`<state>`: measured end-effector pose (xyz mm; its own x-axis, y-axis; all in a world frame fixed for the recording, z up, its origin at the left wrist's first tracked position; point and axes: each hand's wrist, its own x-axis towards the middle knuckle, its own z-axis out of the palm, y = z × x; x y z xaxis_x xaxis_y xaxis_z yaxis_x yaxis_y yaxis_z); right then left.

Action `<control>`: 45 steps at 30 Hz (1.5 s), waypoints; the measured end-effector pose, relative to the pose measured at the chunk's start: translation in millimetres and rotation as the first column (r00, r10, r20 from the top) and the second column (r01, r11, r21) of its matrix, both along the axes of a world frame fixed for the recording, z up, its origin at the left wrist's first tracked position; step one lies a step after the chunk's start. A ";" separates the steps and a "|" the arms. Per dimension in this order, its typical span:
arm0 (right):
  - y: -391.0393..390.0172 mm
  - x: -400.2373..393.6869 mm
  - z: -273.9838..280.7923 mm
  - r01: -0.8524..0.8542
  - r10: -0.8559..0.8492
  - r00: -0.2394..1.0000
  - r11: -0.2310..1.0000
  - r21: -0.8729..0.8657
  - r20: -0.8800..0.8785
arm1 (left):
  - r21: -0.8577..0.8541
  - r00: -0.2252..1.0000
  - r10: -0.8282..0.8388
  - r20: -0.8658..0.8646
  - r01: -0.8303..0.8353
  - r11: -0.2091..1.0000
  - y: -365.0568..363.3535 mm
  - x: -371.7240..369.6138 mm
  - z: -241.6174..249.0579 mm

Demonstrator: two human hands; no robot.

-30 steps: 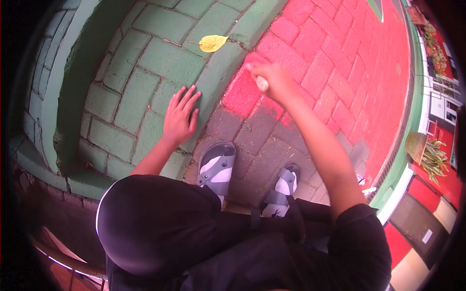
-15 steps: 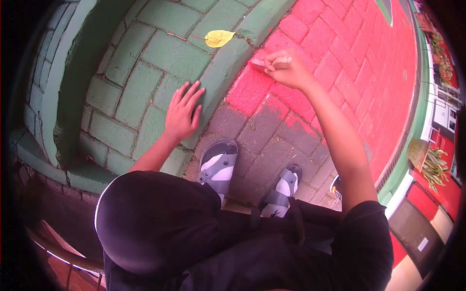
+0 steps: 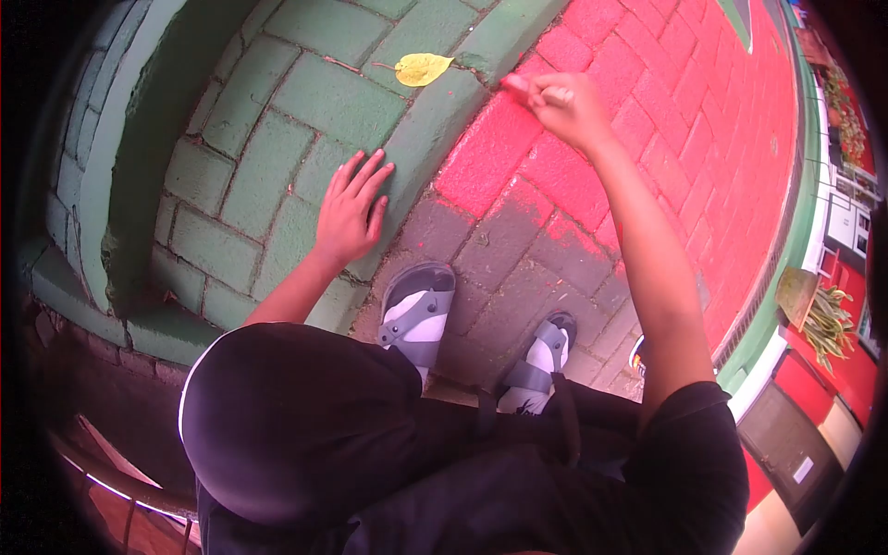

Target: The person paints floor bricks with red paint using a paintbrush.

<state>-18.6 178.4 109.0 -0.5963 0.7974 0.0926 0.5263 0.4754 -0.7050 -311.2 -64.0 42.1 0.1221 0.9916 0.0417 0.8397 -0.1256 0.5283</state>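
Observation:
Fingers spread, my left hand rests flat on the green-painted curb, holding nothing. My right hand is closed above the red-painted pavers, close to the seam with the curb. From its fingers pokes what looks like a small paintbrush, blurred and mostly hidden by the hand. Wet-looking red paint covers the pavers around it and ends raggedly over bare grey pavers nearer my feet.
A yellow leaf lies on the green pavers, left of my right hand. My sandalled feet stand on the grey pavers. A raised green wall runs along the left, and a potted plant stands at the right.
My right hand has moved up and slightly right along the curb's edge. My left hand stays in place on the curb.

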 end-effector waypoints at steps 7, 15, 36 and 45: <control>-15.5 -1.3 -1.1 -0.028 -0.007 0.993 0.957 -0.287 -0.119 | 0.015 1.000 0.003 -0.005 -0.003 1.000 -0.9 -0.5 -2.2; -128.4 -16.3 -5.5 -0.374 0.396 0.897 0.917 -0.140 0.194 | 0.006 1.000 -0.010 -0.011 0.010 1.000 -1.2 0.4 -2.4; -147.5 44.9 -49.4 0.476 -0.703 0.700 0.594 -0.649 -0.130 | 0.057 0.998 -0.031 -0.052 0.034 0.998 -0.7 7.6 -3.9; -230.3 322.4 -122.7 0.949 -0.991 -0.014 0.029 -0.314 -0.134 | 0.063 0.996 -0.045 -0.073 0.049 0.997 0.5 13.4 -2.8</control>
